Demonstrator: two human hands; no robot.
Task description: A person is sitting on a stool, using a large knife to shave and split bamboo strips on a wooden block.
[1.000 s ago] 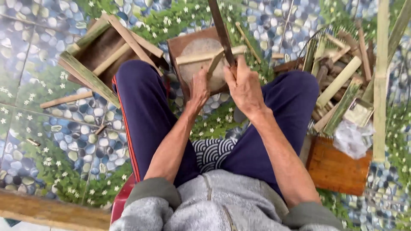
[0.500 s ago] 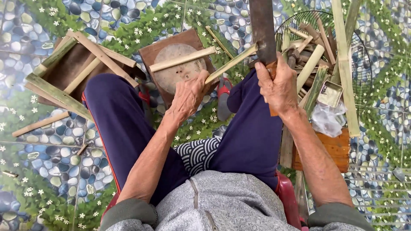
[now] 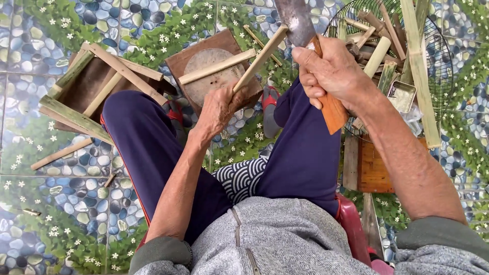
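My left hand (image 3: pixel 218 108) grips the lower end of a split bamboo strip (image 3: pixel 261 57) that slants up and to the right. The strip's far end touches the blade of a cleaver (image 3: pixel 298 20) with a wooden handle (image 3: pixel 333 113); my right hand (image 3: pixel 331 71) is closed around that handle, raised above my right thigh. Beneath the strip, a round wooden chopping block (image 3: pixel 206 66) rests on a brown board (image 3: pixel 186 58) between my feet, with a second bamboo strip (image 3: pixel 216 67) lying across it.
A bamboo frame (image 3: pixel 84 99) lies on the floor at left, a loose stick (image 3: pixel 61 154) near it. At right, a wire fan guard (image 3: pixel 443 46) holds several bamboo pieces and a small tin (image 3: pixel 402 97). A wooden box (image 3: pixel 374 168) stands by the red stool (image 3: pixel 351 224).
The view has shifted right. My right hand lifted the cleaver up and right, off the block. My left hand tilted the bamboo strip upward until its tip met the blade.
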